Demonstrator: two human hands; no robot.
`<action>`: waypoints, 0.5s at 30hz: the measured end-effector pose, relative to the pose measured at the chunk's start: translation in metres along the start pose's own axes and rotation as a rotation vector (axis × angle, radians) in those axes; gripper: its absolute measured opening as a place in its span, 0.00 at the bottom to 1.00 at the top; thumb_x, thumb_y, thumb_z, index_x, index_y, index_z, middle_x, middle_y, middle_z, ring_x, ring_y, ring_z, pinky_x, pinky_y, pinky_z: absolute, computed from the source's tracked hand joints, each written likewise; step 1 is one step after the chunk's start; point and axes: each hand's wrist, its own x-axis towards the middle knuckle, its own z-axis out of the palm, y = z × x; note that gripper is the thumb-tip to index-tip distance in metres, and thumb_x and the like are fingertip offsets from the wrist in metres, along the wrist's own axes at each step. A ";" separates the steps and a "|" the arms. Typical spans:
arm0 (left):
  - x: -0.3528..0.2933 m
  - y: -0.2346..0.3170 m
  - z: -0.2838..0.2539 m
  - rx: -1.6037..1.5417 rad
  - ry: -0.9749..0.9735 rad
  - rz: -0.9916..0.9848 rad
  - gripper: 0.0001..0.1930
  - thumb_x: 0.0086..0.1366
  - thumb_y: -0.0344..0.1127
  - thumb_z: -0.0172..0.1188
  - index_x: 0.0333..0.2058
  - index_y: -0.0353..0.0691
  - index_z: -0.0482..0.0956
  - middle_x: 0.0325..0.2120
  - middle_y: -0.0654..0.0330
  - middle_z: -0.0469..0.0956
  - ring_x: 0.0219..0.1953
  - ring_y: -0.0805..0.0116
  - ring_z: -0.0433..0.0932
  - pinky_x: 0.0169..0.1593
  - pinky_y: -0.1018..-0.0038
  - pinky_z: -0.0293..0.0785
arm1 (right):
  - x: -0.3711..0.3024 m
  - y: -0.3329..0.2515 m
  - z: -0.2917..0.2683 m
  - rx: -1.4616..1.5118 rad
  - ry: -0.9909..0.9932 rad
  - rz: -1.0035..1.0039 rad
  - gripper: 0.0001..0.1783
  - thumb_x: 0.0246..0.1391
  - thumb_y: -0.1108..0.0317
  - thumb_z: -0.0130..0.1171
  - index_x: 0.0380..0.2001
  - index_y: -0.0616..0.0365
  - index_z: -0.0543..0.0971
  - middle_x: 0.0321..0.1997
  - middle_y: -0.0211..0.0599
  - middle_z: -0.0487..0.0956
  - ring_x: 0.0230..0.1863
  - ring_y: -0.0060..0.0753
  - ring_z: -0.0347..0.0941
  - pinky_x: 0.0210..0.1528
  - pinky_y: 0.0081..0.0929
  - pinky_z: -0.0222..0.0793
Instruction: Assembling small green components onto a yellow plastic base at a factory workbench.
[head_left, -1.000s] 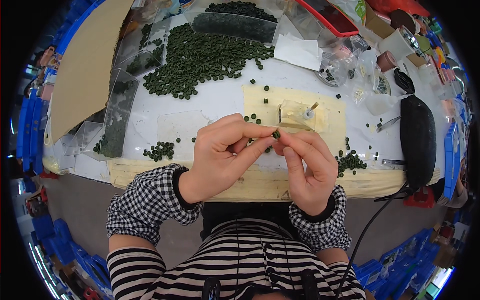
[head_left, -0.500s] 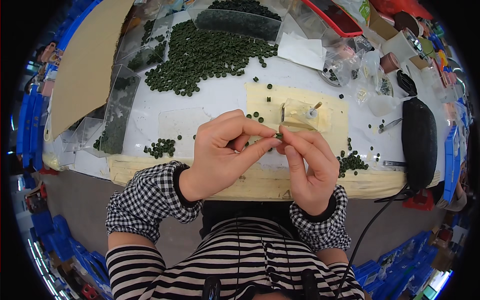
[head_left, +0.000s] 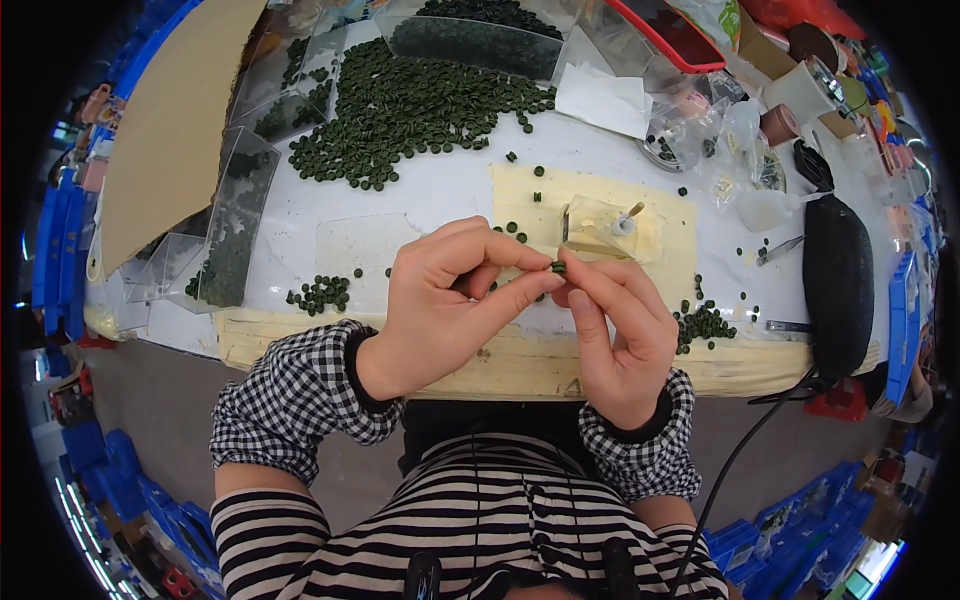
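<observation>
Between my fingertips is a small dark green round grooved piece [head_left: 558, 267]. My left hand [head_left: 445, 300] pinches it with thumb and index finger from the left. From the other side my right hand [head_left: 622, 325] grips it with its fingertips, so both hands meet over the table's near part. Behind them a small block [head_left: 597, 228] wrapped in pale tape, with a peg standing up from it, rests on the yellow taped patch [head_left: 668, 215]. A few similar green pieces [head_left: 512, 227] lie just beyond my left fingers.
A large heap of green pieces [head_left: 420, 110] spreads over the far table, with smaller piles left [head_left: 320, 295] and right [head_left: 705, 325]. Clear bins [head_left: 235, 220] and cardboard [head_left: 165, 130] stand at left. A black pouch [head_left: 838, 285], tweezers [head_left: 780, 250] and a red-framed phone [head_left: 675, 35] lie rightward.
Both hands stay in almost the same place. The green piece between the fingertips has turned slightly and shows more of its side.
</observation>
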 end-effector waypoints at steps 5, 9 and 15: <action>0.000 0.001 0.001 -0.091 -0.007 -0.111 0.07 0.54 0.25 0.68 0.32 0.35 0.82 0.15 0.71 0.63 0.19 0.85 0.57 0.25 0.85 0.55 | 0.000 0.001 0.001 -0.008 0.005 0.006 0.16 0.52 0.82 0.57 0.46 0.64 0.79 0.34 0.40 0.77 0.33 0.29 0.76 0.36 0.20 0.73; 0.001 0.002 0.002 -0.174 -0.015 -0.196 0.06 0.55 0.26 0.68 0.33 0.35 0.82 0.15 0.73 0.63 0.19 0.86 0.57 0.25 0.86 0.56 | 0.000 0.002 0.001 -0.019 0.008 0.010 0.16 0.52 0.83 0.57 0.46 0.65 0.79 0.34 0.41 0.77 0.33 0.29 0.76 0.36 0.20 0.72; 0.001 0.001 0.002 -0.230 -0.020 -0.250 0.06 0.56 0.27 0.67 0.33 0.35 0.82 0.15 0.74 0.63 0.19 0.87 0.57 0.25 0.87 0.56 | 0.000 0.002 0.002 -0.028 -0.001 0.021 0.16 0.52 0.82 0.58 0.46 0.64 0.79 0.34 0.41 0.77 0.32 0.30 0.75 0.36 0.20 0.72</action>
